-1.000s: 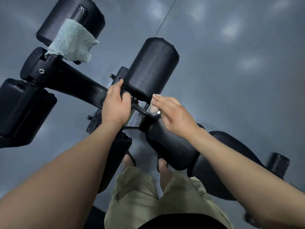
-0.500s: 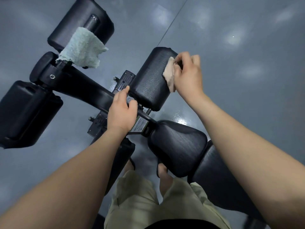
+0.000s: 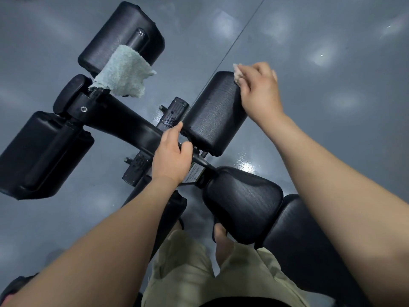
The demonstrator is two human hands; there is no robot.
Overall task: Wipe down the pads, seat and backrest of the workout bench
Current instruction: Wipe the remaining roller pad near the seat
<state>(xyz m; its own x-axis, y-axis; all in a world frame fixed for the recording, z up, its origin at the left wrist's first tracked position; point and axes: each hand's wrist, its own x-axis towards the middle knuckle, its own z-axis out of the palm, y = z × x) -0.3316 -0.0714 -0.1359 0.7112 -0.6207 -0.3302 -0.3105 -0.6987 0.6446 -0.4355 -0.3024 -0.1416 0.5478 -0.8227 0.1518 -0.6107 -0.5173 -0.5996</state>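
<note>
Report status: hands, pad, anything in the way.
Right hand grips small beige cloth at far end of black cylindrical roller pad. Left hand holds black metal frame bar. Pale green towel draped on frame, clear.

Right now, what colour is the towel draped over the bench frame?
The towel is pale green, seen best in the head view.

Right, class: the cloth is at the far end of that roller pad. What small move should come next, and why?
Probably pull the right hand and its cloth back along the pad toward the body: the cloth sits at the pad's far corner, the rest of its top lies bare, and the left hand grips the frame to steady it.
</note>
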